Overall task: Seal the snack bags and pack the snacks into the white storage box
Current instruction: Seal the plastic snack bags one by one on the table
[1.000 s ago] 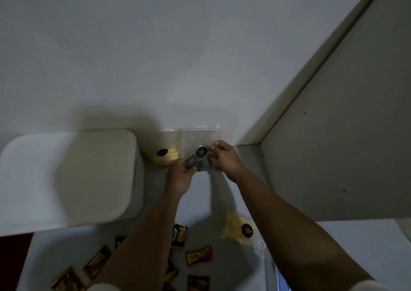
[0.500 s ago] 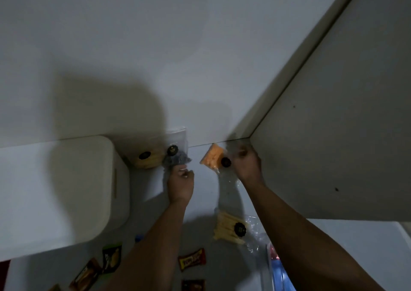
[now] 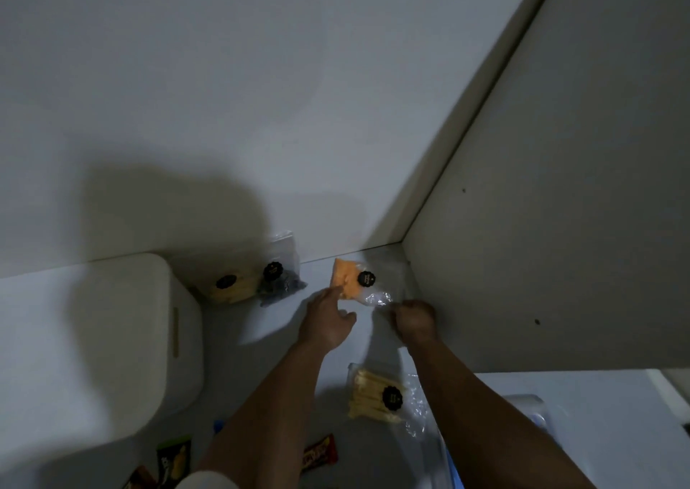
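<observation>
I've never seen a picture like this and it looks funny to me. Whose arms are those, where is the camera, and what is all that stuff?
There is no machine here. The arms belong to a person who wears a camera on the head, so you look down as they do. The left hand touches a clear plastic bag of orange snacks, and the right hand has a grip on its clear open end. On the white table lie a clear bag of pale yellow sticks, two more bags by the wall and some small wrapped sweets. The big rounded white storage box stands on the left, lid shut.
</observation>
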### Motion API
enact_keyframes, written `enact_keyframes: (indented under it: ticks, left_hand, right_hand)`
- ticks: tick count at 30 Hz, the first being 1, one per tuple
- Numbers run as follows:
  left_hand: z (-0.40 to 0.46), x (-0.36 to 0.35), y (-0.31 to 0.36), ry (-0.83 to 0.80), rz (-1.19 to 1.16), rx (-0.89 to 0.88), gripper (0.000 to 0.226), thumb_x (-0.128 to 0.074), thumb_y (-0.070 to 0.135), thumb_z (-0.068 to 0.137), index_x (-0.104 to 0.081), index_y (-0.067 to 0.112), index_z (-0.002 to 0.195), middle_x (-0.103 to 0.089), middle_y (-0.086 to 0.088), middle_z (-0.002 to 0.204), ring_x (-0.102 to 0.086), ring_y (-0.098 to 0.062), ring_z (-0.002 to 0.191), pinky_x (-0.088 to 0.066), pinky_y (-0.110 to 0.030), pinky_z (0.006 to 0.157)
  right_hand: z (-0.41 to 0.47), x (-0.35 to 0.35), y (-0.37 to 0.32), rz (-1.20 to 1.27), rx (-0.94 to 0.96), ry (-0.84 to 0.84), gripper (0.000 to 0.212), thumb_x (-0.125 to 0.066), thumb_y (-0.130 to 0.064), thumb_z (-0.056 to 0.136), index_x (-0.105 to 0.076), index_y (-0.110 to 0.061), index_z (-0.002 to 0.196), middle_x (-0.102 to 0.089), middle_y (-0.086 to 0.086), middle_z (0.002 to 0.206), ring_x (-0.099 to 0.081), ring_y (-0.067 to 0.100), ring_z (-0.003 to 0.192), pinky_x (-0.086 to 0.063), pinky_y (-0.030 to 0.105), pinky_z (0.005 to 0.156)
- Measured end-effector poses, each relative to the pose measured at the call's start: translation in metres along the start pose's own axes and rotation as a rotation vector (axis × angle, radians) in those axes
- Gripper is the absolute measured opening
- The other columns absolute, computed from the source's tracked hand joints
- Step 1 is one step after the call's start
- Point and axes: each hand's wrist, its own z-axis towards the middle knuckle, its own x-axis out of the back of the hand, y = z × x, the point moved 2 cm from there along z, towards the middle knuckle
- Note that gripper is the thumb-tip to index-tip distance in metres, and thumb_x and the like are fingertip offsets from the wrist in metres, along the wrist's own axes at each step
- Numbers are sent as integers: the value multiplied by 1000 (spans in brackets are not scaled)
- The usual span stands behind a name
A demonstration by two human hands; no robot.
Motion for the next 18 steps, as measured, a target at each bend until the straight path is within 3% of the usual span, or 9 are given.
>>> enact_keyframes:
  ticks: [4,7,10,13,15,18]
  left_hand:
    - [-12,4,-4,-14,-35,46,56,-66,28,92,-51,21,145,-47,-7,148,-57,-22,123,-46,-36,107]
    - [-29,13,0,111,-125,66,34,-69,31,90,-63,24,123,-58,-4,127,-64,-20,105,-54,-38,94]
    - [-49,25,11,139,-284,54,15,-69,28,91,-68,14,97,-70,-4,98,-67,-24,95,-53,-31,79]
    - [-78,37,25,87,-428,71,42,-69,49,83,-61,8,81,-70,-18,85,-70,-31,86,-57,-47,81]
    - [-102,45,34,55,-502,82,47,-69,60,79,-62,13,78,-70,-17,82,-71,-25,79,-59,-44,80]
    - [-141,54,46,53,-593,104,41,-67,51,91,-63,12,79,-70,-10,75,-68,-22,72,-57,-34,70]
  right_hand:
    - [-15,7,-1,252,15,33,16,-73,-15,89,-68,-6,77,-65,11,73,-58,21,65,-48,32,67]
    - [-35,13,-11,328,149,26,23,-72,-12,84,-58,-10,66,-57,6,65,-52,21,64,-45,34,66]
    - [-67,20,-23,322,332,19,37,-71,-2,82,-46,-18,61,-47,-3,59,-45,14,61,-41,29,67]
    - [-109,26,-28,206,504,7,26,-72,-10,84,-52,-14,67,-58,0,66,-54,11,63,-43,23,64]
    - [-138,28,-25,136,617,21,21,-69,-14,84,-54,-11,69,-60,3,67,-56,13,63,-42,25,60]
    - [-185,31,-20,105,781,-6,18,-65,-16,86,-57,-14,71,-60,3,67,-58,14,63,-46,29,59]
